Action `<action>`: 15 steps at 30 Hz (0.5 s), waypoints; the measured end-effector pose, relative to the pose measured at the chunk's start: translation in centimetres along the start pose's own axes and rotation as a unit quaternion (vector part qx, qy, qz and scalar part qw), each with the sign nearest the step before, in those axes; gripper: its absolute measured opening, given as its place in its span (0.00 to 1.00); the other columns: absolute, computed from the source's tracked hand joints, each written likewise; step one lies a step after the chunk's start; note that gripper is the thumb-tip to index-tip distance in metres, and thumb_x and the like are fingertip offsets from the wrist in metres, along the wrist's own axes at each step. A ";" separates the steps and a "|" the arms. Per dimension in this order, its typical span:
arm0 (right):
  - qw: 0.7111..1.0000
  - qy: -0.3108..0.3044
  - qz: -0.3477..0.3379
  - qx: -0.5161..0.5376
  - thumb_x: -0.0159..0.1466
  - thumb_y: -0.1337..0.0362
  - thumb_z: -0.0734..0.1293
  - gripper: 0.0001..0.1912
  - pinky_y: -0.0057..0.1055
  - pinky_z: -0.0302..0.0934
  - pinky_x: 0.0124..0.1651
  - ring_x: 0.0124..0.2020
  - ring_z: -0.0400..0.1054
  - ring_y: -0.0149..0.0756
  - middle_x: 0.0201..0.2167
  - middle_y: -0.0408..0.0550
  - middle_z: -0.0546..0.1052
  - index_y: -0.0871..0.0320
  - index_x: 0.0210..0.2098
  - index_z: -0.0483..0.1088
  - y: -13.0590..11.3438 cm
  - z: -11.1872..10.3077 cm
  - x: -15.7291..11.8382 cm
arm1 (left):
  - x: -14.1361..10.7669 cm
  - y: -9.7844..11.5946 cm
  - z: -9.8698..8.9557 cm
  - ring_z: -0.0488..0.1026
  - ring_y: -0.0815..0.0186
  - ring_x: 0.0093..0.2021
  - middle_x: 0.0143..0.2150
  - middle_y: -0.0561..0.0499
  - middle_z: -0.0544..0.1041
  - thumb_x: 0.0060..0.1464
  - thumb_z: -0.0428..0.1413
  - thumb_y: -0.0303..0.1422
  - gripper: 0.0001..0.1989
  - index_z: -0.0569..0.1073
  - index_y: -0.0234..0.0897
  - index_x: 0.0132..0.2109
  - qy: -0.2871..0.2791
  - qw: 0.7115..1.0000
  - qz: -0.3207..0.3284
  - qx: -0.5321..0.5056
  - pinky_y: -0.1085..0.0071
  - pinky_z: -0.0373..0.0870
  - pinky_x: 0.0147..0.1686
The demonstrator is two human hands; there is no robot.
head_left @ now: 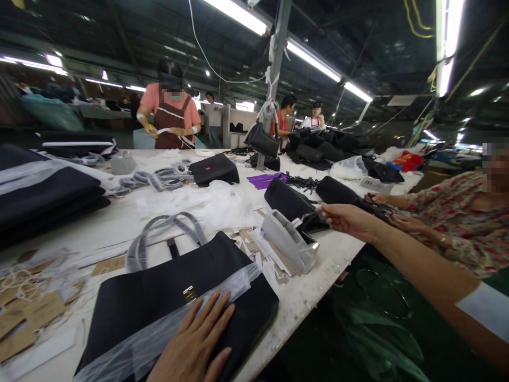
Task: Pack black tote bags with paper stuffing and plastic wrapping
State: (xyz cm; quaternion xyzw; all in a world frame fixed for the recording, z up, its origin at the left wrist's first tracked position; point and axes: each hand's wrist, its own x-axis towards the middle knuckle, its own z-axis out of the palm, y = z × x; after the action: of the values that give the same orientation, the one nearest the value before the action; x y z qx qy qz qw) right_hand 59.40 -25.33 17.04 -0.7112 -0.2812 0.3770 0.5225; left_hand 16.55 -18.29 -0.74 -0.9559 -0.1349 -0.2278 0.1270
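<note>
A black handbag (147,289) lies on its side in front of me, its wrapped handles (139,244) pointing away. A strip of clear plastic film (159,334) runs across its front, below a gold clasp (190,293). My left hand (199,339) lies flat on the film and the bag, fingers stretched out. My right hand (350,220) is raised at the right, above the table edge and beyond the grey tape dispenser (288,241). Its fingers are pinched together; whatever is between them is too small to make out.
Paper tags (43,307) with strings lie at the left, near stacked black bags (43,191). White plastic bags (226,204), wrapped handles (163,178) and purple strips (264,180) cover the middle. A co-worker's hands (405,220) work at the right; another person (170,111) stands across the table.
</note>
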 end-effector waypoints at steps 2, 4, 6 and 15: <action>1.000 0.011 0.012 0.005 0.62 0.59 0.71 0.09 0.19 0.65 0.25 0.24 0.67 0.25 0.31 0.46 0.76 0.57 0.38 0.78 3.0 0.0 -1.6 | -0.1 0.0 0.1 0.60 0.58 0.67 0.70 0.49 0.59 0.64 0.49 0.46 0.31 0.55 0.42 0.69 -0.001 1.000 0.000 -0.006 0.63 0.62 0.62; 0.999 0.024 0.025 0.013 0.62 0.58 0.71 0.09 0.20 0.67 0.26 0.25 0.67 0.26 0.32 0.47 0.76 0.56 0.38 0.78 6.2 0.0 -3.3 | -0.2 0.0 0.2 0.60 0.58 0.67 0.70 0.49 0.58 0.64 0.49 0.46 0.31 0.55 0.42 0.70 -0.004 1.000 -0.004 -0.018 0.62 0.61 0.63; 0.998 0.041 0.039 0.036 0.61 0.59 0.71 0.08 0.21 0.68 0.28 0.26 0.68 0.27 0.33 0.48 0.75 0.55 0.38 0.78 8.9 -0.2 -4.7 | -0.2 0.0 0.2 0.59 0.57 0.67 0.70 0.49 0.58 0.64 0.49 0.47 0.32 0.54 0.42 0.70 -0.008 0.999 -0.008 -0.035 0.61 0.59 0.64; 0.995 0.042 0.035 0.078 0.60 0.62 0.73 0.07 0.18 0.68 0.27 0.26 0.66 0.26 0.31 0.46 0.73 0.56 0.38 0.79 9.1 -1.0 -5.2 | -0.3 0.0 0.3 0.57 0.57 0.68 0.71 0.48 0.56 0.64 0.49 0.47 0.33 0.53 0.41 0.70 -0.018 0.999 0.000 -0.038 0.59 0.56 0.66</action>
State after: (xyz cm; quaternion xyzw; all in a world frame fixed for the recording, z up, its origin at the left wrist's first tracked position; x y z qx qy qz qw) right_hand 57.37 -32.71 9.75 -0.6930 -0.2034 0.3857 0.5741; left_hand 16.37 -18.28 -1.13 -0.9640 -0.1279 -0.2159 0.0878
